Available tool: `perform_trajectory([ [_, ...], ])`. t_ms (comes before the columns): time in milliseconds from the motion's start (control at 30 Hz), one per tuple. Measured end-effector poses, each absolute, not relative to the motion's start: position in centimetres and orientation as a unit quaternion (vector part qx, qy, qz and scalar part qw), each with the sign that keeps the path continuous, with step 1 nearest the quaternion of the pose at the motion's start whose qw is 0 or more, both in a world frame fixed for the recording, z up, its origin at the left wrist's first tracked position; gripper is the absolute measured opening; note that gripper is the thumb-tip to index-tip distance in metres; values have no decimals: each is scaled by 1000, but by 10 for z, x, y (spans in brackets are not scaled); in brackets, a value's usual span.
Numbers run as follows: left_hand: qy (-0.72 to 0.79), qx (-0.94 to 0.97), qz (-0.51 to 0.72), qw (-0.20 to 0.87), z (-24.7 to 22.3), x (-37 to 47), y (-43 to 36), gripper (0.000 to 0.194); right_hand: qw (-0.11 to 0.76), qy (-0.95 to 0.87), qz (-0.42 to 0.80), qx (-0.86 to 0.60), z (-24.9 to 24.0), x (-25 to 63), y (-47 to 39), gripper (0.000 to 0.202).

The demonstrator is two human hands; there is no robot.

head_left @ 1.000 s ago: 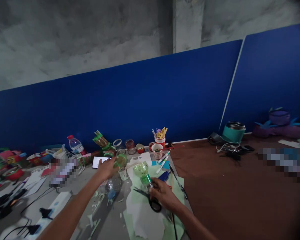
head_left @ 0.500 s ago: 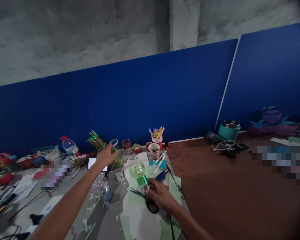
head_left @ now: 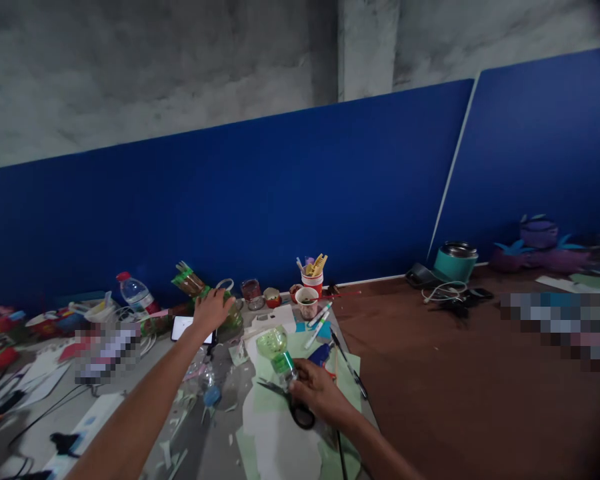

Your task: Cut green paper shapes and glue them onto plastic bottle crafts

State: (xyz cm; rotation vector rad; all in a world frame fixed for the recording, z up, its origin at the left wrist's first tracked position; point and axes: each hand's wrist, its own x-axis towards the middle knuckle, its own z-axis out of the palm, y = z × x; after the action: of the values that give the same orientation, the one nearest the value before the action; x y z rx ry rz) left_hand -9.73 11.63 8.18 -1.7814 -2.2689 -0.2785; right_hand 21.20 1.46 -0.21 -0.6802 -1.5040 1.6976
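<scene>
My left hand [head_left: 213, 310] reaches to the back of the table, its fingers curled over a green see-through plastic bottle [head_left: 233, 321]. The fingertips are partly hidden. Beside that hand, a bundle of brown sticks with green tips [head_left: 189, 279] leans to the left. Nearer to me, my right hand [head_left: 320, 392] is closed on a cut plastic bottle top [head_left: 273, 341], pale green and flared, with a bright green band and a clear neck. Black-handled scissors [head_left: 303, 416] are at the right hand's fingers, blades pointing left; whether the hand grips them too is unclear.
Pale green and white paper sheets [head_left: 275, 440] lie below my right hand. Behind stand a paper cup [head_left: 307, 304], a red cup of tools [head_left: 313, 277] and small jars [head_left: 252, 293]. Markers [head_left: 318, 331], a clear bottle [head_left: 135, 293] and plastic scraps [head_left: 210, 387] lie around. A blue partition [head_left: 280, 193] closes the back.
The view has shifted slightly, so the scene sits a little further left. Both hands stay in nearly the same places, with no visible change of hold.
</scene>
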Motion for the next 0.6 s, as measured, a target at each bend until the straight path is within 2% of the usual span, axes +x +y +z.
perform_trajectory([
  [367, -794, -549, -206, 164, 79, -127, 113, 57, 375, -597, 656, -268, 2, 214, 13, 29],
  [500, -823, -490, -237, 164, 80, -155, 106, 57, 363, -606, 651, -279, 2, 215, 12, 35],
  [600, -845, -452, -247, 142, 74, -180, 97, 49, 362, -594, 662, -280, 2, 215, 12, 41],
])
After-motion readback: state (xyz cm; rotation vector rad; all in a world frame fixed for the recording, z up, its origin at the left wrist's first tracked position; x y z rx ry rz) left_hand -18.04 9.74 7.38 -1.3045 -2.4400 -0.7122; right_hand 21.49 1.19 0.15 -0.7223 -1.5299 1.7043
